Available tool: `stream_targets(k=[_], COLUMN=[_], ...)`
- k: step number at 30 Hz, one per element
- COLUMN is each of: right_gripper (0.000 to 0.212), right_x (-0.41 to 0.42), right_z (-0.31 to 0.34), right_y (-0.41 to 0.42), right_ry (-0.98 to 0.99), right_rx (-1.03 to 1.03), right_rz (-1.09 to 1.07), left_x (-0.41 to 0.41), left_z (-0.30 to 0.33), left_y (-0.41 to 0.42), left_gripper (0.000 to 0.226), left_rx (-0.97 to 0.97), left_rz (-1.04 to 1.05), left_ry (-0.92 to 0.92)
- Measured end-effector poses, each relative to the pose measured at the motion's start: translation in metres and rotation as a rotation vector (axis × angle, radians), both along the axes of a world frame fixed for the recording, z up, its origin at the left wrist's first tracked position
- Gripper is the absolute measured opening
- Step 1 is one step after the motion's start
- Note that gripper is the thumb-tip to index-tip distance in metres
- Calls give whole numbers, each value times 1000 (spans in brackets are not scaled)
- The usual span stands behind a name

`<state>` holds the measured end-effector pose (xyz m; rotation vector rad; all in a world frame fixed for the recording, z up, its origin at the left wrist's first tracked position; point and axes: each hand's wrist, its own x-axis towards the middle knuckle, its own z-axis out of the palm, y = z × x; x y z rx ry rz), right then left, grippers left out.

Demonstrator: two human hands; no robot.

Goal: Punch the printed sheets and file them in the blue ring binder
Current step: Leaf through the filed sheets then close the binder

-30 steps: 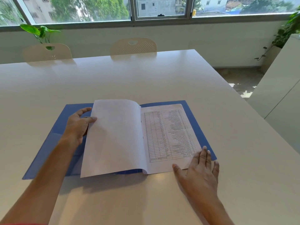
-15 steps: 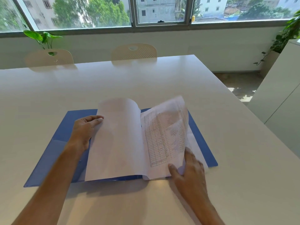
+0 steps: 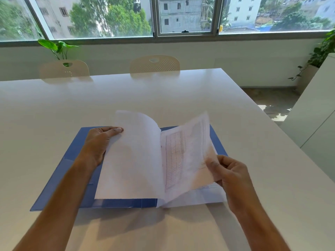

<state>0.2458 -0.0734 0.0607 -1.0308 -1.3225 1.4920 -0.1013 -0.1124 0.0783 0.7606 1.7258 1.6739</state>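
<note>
Blue ring binder (image 3: 76,160), a thin plastic folder, lies open flat on the white surface (image 3: 181,96) with the white printed sheets (image 3: 183,160) already in it. Left hand (image 3: 98,142) curls its fingers over the edge of the turned white pages (image 3: 130,160), likely to stop them flopping back. Right hand (image 3: 230,171) pinches the lifted grid-printed sheet at its outer edge, mid-flip, probably checking the filed pages; rings hidden.
</note>
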Motion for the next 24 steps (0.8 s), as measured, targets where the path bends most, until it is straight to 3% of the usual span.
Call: stream_targets(k=[4, 9, 13, 19, 24], right_gripper=[15, 22, 38, 42, 65], right_x=[-28, -71, -98, -117, -114], right_z=[20, 28, 23, 12, 11], right_y=[1, -2, -10, -17, -17], right_ry=[-2, -1, -8, -90, -37], right_rx=[76, 111, 104, 109, 78], right_rz=[106, 233, 328, 391, 391], left_x=[1, 19, 31, 40, 33], left_z=[10, 28, 34, 38, 31], left_y=[3, 5, 4, -1, -5], left_gripper=[8, 45, 41, 50, 15], left_rx=[-49, -110, -147, -172, -206], left_rz=[-47, -60, -87, -126, -76], left_ry=[70, 64, 81, 46, 86])
